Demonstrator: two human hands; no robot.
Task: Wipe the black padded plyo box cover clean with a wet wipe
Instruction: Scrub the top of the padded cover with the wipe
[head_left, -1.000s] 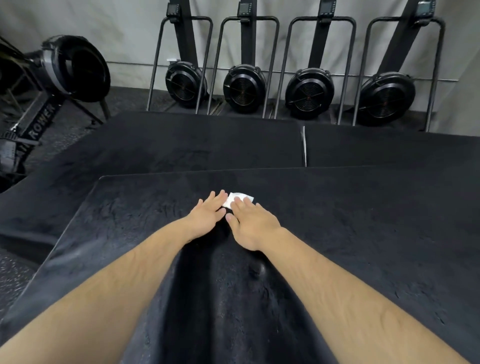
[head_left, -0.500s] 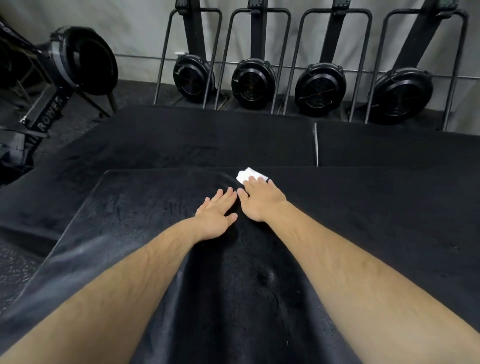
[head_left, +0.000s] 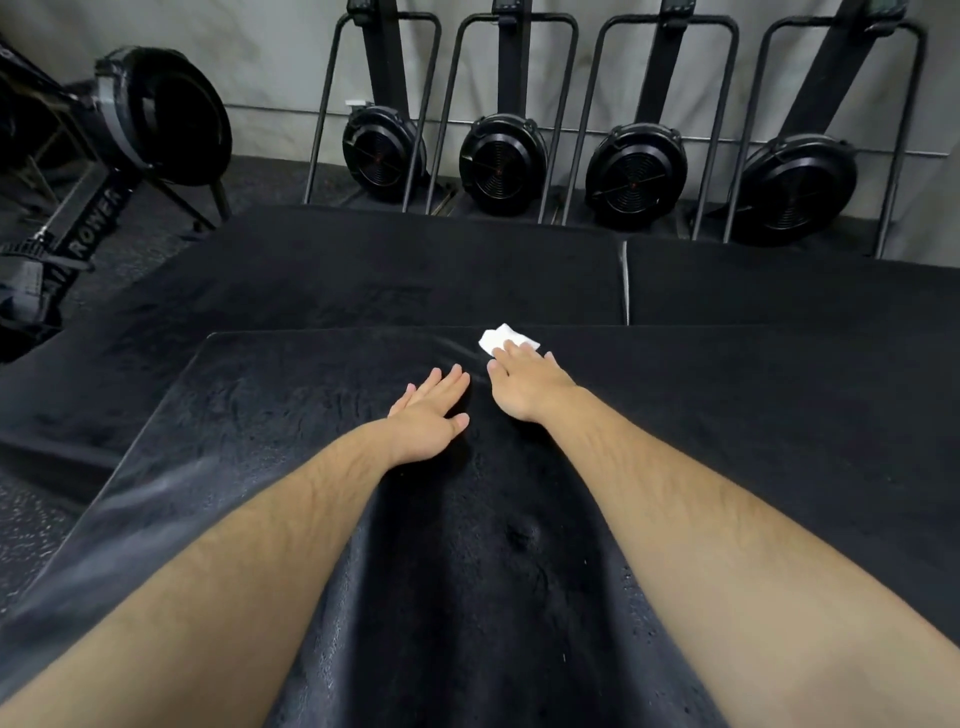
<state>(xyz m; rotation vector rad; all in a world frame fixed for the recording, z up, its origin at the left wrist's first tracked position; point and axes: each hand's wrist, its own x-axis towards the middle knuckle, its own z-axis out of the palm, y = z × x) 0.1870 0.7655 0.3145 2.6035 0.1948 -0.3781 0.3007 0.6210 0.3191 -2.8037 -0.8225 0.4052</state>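
A: Plyo box cover (head_left: 291, 447) first: black, padded, filling the near part of the view, its near stretch passing under both forearms. How does the surface look?

B: Glossy in streaks down the middle and along the left edge, with small beads near the right forearm. I'd judge that as damp, though sheen alone can't settle it.

A: And the hands?

B: The left hand (head_left: 431, 415) lies flat, palm down, fingers straight and together, holding nothing. It looks like a brace. Just beside it and a little farther out, the right hand (head_left: 524, 387) is spread flat too, fingertips pressing down on the wet wipe (head_left: 506, 339). It pins the wipe rather than pinching it.

A: Where is the wipe on the cover?

B: At the far edge, near its middle, part of the white fold peeking past the fingertips.

A: So how should this stroke go?

B: Keep the fingers wide so the wipe stays spread, press evenly, and run right over the far edge without letting the wipe bunch. Then work sideways toward the far corners in overlapping passes.

A: Beyond that?

B: Lower black mats (head_left: 415, 280), then four fan-wheel machines (head_left: 501, 163) along the wall.
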